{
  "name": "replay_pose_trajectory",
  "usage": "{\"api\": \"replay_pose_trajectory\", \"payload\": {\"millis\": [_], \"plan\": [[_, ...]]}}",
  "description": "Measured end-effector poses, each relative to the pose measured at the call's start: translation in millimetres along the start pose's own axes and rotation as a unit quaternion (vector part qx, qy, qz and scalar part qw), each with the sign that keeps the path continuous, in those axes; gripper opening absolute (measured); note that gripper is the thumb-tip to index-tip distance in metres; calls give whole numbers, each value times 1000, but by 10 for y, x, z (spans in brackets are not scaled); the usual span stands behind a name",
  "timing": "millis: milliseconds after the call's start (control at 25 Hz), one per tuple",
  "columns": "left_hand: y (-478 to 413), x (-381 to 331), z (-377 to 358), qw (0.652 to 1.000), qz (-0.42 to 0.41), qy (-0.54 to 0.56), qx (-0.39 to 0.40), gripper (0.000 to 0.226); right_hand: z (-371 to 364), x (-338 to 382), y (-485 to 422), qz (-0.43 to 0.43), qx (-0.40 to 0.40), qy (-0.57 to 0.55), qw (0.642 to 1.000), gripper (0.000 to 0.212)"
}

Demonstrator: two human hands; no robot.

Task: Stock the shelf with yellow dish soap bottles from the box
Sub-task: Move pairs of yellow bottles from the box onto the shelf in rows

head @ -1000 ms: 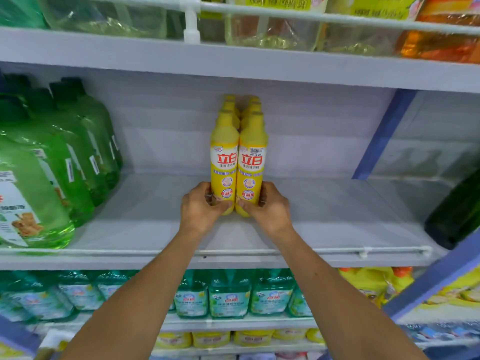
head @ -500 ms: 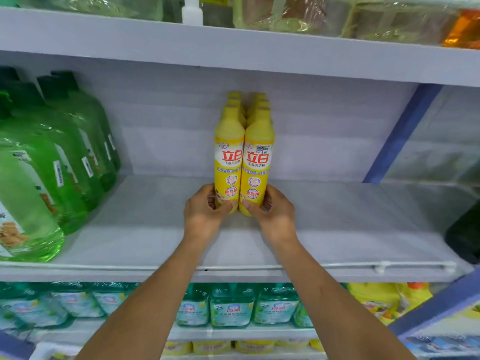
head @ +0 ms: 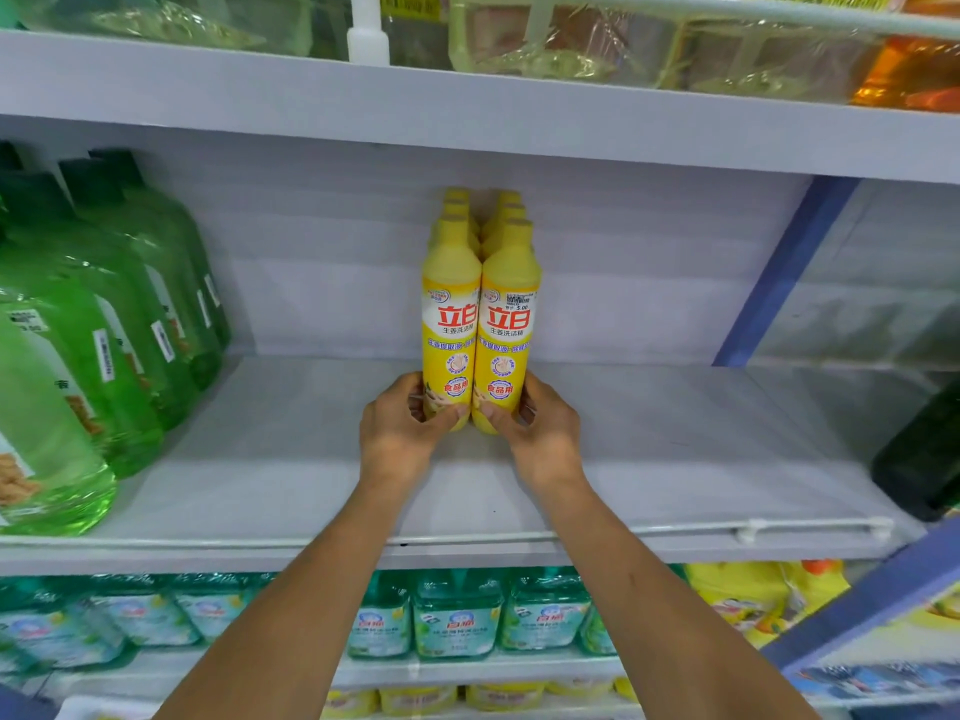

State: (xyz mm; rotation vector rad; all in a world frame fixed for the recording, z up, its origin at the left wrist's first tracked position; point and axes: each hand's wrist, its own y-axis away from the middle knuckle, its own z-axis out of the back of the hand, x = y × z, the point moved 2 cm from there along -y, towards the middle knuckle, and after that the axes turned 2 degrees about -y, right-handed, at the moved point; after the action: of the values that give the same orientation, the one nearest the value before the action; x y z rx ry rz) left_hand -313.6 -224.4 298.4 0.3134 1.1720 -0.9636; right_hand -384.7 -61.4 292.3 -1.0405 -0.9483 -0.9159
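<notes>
Two yellow dish soap bottles stand upright side by side on the white middle shelf (head: 675,459), with more yellow bottles lined up behind them. My left hand (head: 400,433) grips the base of the left front bottle (head: 451,324). My right hand (head: 540,433) grips the base of the right front bottle (head: 509,324). Both bottles touch each other. The box is out of view.
Large green bottles (head: 93,345) crowd the shelf's left end. A dark green bottle (head: 924,459) stands at the right end. A thin rail (head: 675,530) runs along the shelf's front edge. A blue upright (head: 784,272) rises at the right. Teal bottles (head: 457,615) fill the shelf below.
The two front bottles and both hands have stayed in place on the shelf; my view has shifted slightly, so the shelf sits a little lower and farther right.
</notes>
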Motion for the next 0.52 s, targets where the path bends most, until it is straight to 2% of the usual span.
{"api": "replay_pose_trajectory", "payload": {"millis": [240,360,440,520], "plan": [[11,6,2,1000,-4,21,13,43,24,32,11,1,9,4,1000,48],[23,-72,83,997,39,30,53,56,65,159,46,-3,21,44,999,49],[35,-159,185,993,65,-40,85,71,128,307,88,-6,28,127,992,53],[71,-253,339,978,55,-151,132,75,227,479,169,-7,44,224,974,58]]}}
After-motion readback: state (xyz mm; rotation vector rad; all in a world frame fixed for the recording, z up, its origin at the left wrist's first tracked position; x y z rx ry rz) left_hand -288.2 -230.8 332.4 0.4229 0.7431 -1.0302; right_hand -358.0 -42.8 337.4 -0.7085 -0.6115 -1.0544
